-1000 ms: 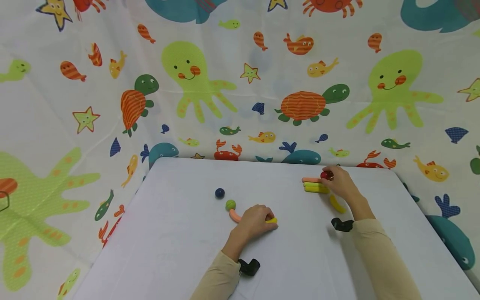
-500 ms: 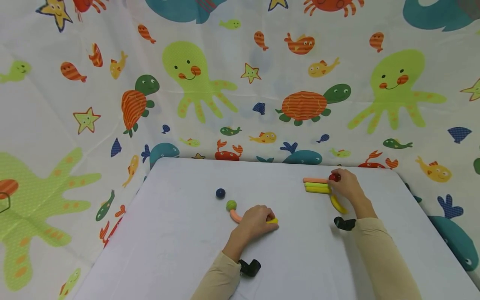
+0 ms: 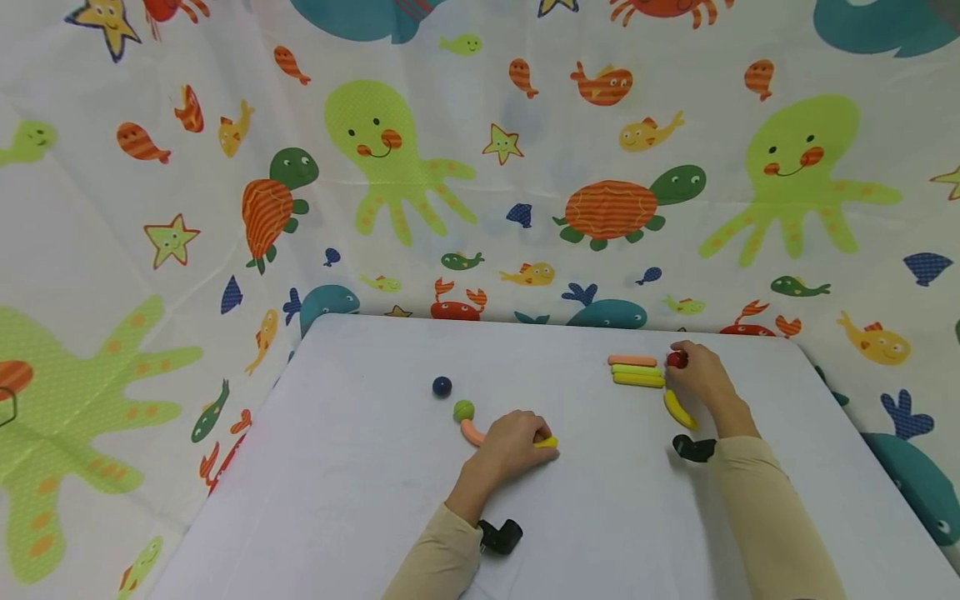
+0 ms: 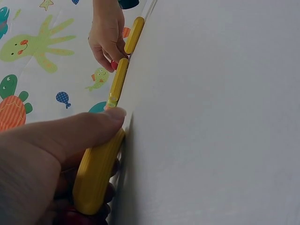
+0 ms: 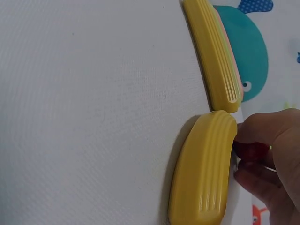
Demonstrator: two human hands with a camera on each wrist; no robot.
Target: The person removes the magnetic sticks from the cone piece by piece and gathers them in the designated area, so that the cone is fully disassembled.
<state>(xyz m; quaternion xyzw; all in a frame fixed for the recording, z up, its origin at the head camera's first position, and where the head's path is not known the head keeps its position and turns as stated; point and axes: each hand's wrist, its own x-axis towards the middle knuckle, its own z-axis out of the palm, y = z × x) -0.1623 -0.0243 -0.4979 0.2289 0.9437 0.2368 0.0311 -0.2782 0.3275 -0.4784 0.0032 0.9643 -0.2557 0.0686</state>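
Observation:
My left hand (image 3: 512, 446) pinches a yellow ridged stick (image 4: 96, 178) at the tabletop, thumb on top. Something dark red (image 4: 77, 218) shows below that stick in the left wrist view, mostly hidden. At the table's far right, my right hand (image 3: 701, 375) holds a small red ball (image 3: 677, 359) between thumb and fingers. Just left of it lie a salmon stick (image 3: 632, 361), a yellow-green stick (image 3: 636, 371) and a yellow stick (image 3: 638, 380), side by side. A curved yellow piece (image 5: 201, 173) lies near the right fingers, one end close to the yellow stick.
Beside the left hand sit a curved salmon piece (image 3: 472, 432) and a green ball (image 3: 463, 410). Farther left is a dark blue ball (image 3: 442, 387). A cloth printed with sea animals hangs behind the white table (image 3: 337, 467).
My right hand has moved right and slightly nearer with the red ball, away from the ends of the sticks, which now show fully. The left hand stays in place.

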